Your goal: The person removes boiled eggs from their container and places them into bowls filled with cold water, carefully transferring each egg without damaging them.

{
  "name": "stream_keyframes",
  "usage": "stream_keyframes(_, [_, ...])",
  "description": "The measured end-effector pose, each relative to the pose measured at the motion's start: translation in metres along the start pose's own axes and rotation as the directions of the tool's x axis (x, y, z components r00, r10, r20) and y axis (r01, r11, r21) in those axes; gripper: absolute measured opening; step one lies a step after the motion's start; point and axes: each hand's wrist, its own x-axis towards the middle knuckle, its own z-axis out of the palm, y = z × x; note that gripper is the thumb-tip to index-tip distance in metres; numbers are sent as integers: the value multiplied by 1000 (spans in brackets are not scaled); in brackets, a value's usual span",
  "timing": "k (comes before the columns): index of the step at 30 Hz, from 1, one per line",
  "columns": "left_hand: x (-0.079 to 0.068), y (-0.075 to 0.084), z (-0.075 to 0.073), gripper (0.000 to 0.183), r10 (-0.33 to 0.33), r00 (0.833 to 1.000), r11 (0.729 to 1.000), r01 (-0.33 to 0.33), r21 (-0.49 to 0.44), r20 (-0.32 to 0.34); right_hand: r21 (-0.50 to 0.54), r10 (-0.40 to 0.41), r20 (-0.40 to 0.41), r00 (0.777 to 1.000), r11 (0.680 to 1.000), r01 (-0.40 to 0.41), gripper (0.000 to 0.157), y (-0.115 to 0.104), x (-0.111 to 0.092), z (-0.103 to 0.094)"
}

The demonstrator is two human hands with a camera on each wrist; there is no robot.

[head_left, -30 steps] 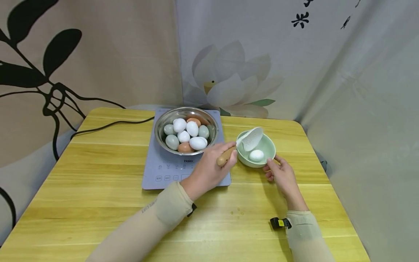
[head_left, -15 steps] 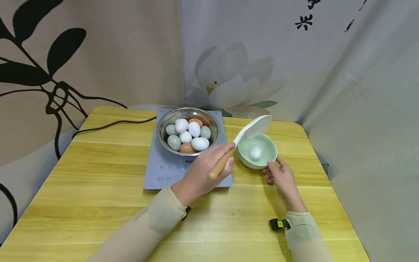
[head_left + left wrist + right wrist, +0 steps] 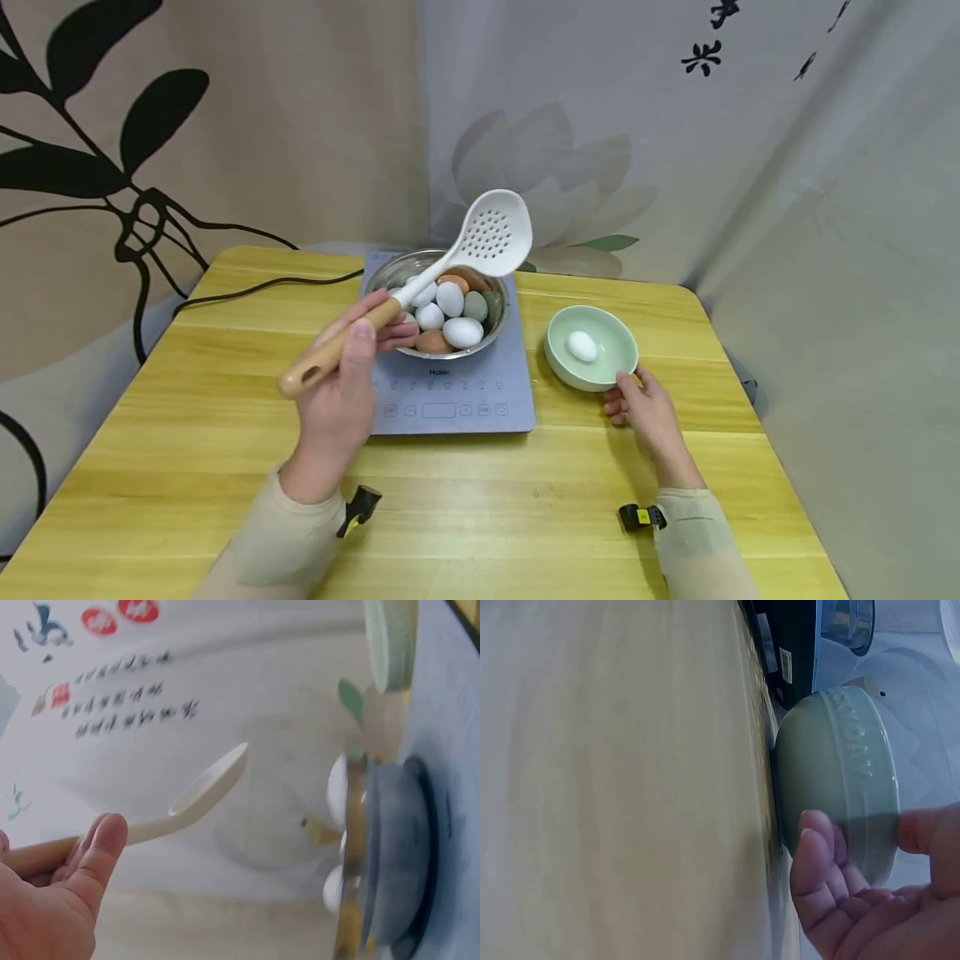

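My left hand [image 3: 333, 412] grips the wooden handle of a white slotted spoon [image 3: 491, 237], its perforated head raised over the back of the steel bowl. The spoon's head holds nothing. Eggs in white, brown and grey-green [image 3: 462, 332] fill the steel bowl [image 3: 501, 321]. To the right stands a pale green bowl [image 3: 613, 340] with one white egg [image 3: 582, 346] inside. At its near right side my right hand [image 3: 651, 417] pinches the rim, thumb on the rim and fingers below the outer wall, as the right wrist view shows.
Under the steel bowl is a Haier induction cooker [image 3: 442, 408], its black cord [image 3: 262, 287] running left across the wooden table [image 3: 480, 517]. A printed curtain [image 3: 315, 125] hangs behind the table.
My left hand has lifted the slotted spoon out of the green bowl and swung it left over the steel bowl, leaving the white egg behind. The right hand stays on the green bowl.
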Motion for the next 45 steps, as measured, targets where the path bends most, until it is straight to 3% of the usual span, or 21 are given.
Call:
stream_keyframes(2, [0, 7, -13, 36, -83, 996, 996, 83, 17, -24, 10, 4, -9, 1000, 1000, -3, 73, 1, 0, 0])
stream_keyframes(3, [-1, 10, -18, 36, -91, 995, 996, 91, 18, -33, 16, 6, -15, 1000, 1000, -5, 72, 2, 0, 0])
stream_keyframes(11, [-11, 21, -47, 34, -108, 988, 994, 106, -27, -108, -4, -11, -29, 1000, 1000, 10, 72, -1, 3, 1])
stream_keyframes(21, [-16, 22, -66, 34, -141, 975, 990, 136, -41, -173, -78, -24, -23, 999, 997, 22, 74, -1, 2, -2])
stream_keyframes(26, [-15, 24, -73, 34, -132, 979, 991, 133, -9, -154, -97, -16, -27, 1000, 995, 13, 74, -2, 1, -3])
stream_keyframes(30, [-16, 26, -75, 32, -113, 988, 989, 122, 79, -103, -111, -9, -26, 1000, 994, 6, 73, -3, 1, -5])
stream_keyframes(34, [-16, 25, -75, 32, -57, 997, 979, 65, 192, -43, -117, -15, -28, 1000, 993, 12, 73, -2, 1, -5])
stream_keyframes(38, [-17, 24, -76, 32, 16, 999, 941, -3, 339, -36, -109, -20, -26, 999, 994, 17, 73, -2, 2, -5])
stream_keyframes(41, [-18, 23, -77, 32, 70, 997, 884, -48, 464, -29, -103, -20, -27, 999, 995, 17, 73, -1, 2, -5])
stream_keyframes(45, [-17, 20, -78, 32, 134, 990, 819, -130, 559, 34, -104, -20, -33, 999, 994, 16, 72, 0, 2, -5])
